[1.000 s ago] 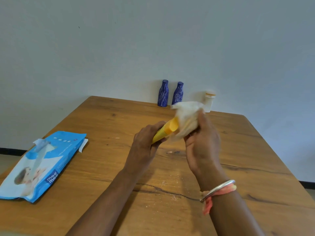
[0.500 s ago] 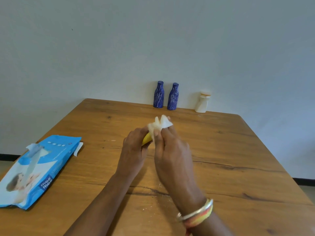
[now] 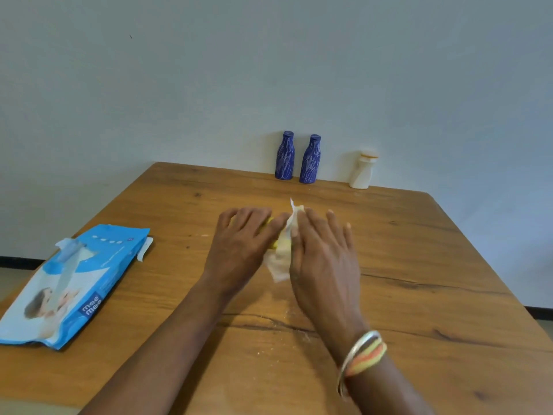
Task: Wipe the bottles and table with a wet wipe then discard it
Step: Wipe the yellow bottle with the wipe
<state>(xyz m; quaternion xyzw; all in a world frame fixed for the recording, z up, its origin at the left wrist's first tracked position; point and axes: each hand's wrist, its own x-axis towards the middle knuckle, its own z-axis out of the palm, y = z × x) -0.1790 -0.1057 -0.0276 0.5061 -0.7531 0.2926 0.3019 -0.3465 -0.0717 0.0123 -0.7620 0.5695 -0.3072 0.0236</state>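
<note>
Lowered toward table (image 3: 419, 265), L hand (image 3: 242, 244), R hand (image 3: 323, 259), fingers (image 3: 314, 224) straight, sandwich yellow bottle (image 3: 270, 223) w/ wipe (image 3: 281, 259).

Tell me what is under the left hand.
A yellow bottle: only slivers show past the left hand. The wet wipe lies against it, pressed by the right hand. Most of the bottle is covered.

Two blue bottles (image 3: 285, 155) (image 3: 310, 159), one white bottle (image 3: 362, 170), probably one yellow bottle (image 3: 270, 221), one wipe (image 3: 279, 260), one pack (image 3: 74, 283).
</note>
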